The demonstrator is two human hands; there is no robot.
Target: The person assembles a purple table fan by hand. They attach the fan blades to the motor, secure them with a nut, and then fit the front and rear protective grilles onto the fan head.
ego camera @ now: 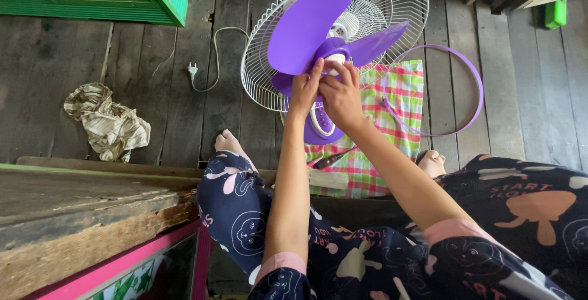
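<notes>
Already off: front guard's purple plastic ring, lying on plank floor. Purple three-blade fan propeller sat on shaft; left hand and right hand pinched white hub cap. White wire rear grille remained mounted.

Left arm: I've got it stretched straight forward.
Left hand: fingers pinched together.
Right hand: curled, touching the left.
Right arm: angled inward, reaching.
</notes>
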